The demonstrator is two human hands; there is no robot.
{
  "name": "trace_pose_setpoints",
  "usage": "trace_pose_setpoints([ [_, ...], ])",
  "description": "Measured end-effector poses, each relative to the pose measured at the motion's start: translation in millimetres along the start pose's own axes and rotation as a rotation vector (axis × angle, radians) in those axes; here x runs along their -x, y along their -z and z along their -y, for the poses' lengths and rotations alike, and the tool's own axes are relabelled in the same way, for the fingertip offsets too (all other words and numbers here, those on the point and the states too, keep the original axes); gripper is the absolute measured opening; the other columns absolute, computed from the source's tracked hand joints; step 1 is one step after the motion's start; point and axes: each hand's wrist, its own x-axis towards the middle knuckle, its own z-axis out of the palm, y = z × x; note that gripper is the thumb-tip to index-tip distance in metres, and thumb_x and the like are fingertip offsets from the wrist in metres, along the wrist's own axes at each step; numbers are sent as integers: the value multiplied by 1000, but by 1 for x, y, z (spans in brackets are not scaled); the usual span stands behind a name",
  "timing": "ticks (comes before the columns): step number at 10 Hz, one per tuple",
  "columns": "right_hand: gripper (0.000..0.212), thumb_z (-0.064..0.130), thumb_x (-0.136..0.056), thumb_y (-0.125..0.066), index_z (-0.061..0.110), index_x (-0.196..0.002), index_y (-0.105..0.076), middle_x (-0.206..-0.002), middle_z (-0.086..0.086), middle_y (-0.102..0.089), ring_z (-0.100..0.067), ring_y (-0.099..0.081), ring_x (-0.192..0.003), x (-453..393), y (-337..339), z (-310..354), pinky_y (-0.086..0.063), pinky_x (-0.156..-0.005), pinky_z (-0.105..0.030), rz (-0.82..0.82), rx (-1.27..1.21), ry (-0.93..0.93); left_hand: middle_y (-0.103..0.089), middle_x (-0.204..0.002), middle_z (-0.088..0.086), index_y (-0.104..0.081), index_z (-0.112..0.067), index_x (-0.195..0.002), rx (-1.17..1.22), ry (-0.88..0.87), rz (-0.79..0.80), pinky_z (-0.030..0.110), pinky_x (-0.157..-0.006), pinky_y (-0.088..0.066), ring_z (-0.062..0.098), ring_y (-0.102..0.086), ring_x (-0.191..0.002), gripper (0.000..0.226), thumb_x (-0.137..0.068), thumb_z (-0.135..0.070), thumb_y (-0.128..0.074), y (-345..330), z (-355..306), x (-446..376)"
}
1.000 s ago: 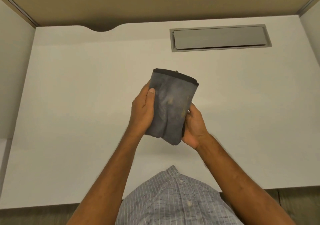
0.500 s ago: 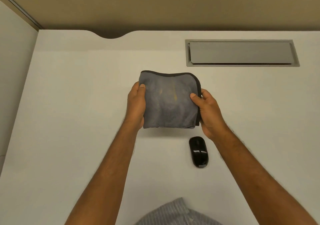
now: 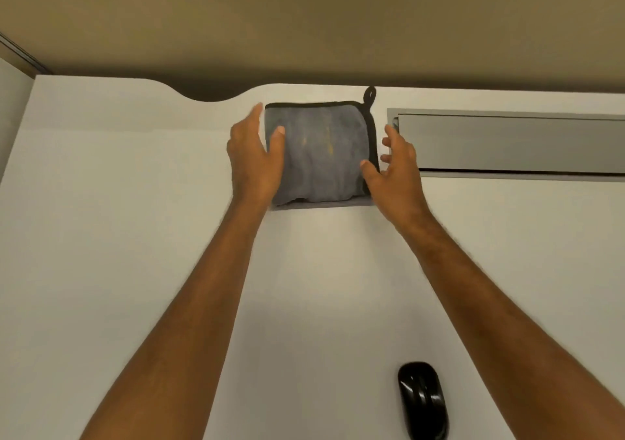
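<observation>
A folded grey cloth (image 3: pixel 321 155) with a black trim and a small hanging loop lies flat on the white desk (image 3: pixel 118 236), close to the back edge. My left hand (image 3: pixel 253 158) is at the cloth's left side, fingers straight, thumb resting on the cloth. My right hand (image 3: pixel 392 165) is at its right side, fingers spread and relaxed, thumb touching the trimmed edge. Neither hand grips the cloth.
A grey cable hatch (image 3: pixel 507 145) is set into the desk just right of the cloth. A black computer mouse (image 3: pixel 422 400) lies near the front right. A tan partition wall (image 3: pixel 304 16) stands behind the desk, with a cutout in the desk's back edge at left.
The cloth went from being held up in both hands to lying flat at the back of the desk. Both hands have let go and opened beside it.
</observation>
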Motion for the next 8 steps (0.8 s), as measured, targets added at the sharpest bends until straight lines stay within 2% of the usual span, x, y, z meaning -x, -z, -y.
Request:
trace_pose_setpoints([
  [1,55,13,-97,-66,17,-149,-48,-147,-8,-45,-18,-50,-129,0,-9,-17,-47,-113,-37,-5,151,101,-47,-148,10,-52,-24,-146,-276,-157,80,49,-109,-43,31,-44,-134,49,-99,-36,-61,-6,16,14],
  [2,43,15,-101,-60,13,-144,-57,-151,-9,-46,-25,-41,-141,5,-18,-34,-33,-118,-30,-4,328,164,-40,-157,10,-51,-22,-148,-501,-215,147,52,-110,-36,33,-38,-140,52,-100,-36,-60,-14,33,33],
  [3,43,20,-103,-56,13,-146,-54,-155,-10,-45,-27,-37,-145,7,-16,-34,-30,-116,-31,8,391,173,-38,-161,9,-48,-22,-151,-555,-210,137,52,-112,-34,33,-36,-143,51,-102,-35,-56,-15,34,33],
  [4,47,26,-105,-53,14,-151,-49,-159,-10,-43,-29,-34,-148,14,-5,-33,-31,-120,-40,46,412,189,-36,-164,8,-46,-20,-152,-583,-214,145,53,-113,-32,34,-36,-144,50,-104,-32,-53,-11,30,38],
  [5,51,30,-106,-52,15,-154,-44,-162,-9,-40,-28,-32,-150,22,5,-35,-28,-121,-39,55,413,185,-36,-164,8,-46,-19,-151,-595,-230,144,53,-113,-32,34,-37,-144,49,-104,-31,-52,-9,26,48],
  [8,59,40,-105,-48,14,-157,-36,-164,-8,-38,-28,-34,-152,97,53,-61,-29,-122,-44,-48,584,233,-26,-168,10,-36,-17,-157,-643,-286,187,52,-117,-29,32,-31,-149,57,-104,-32,-51,2,8,140],
])
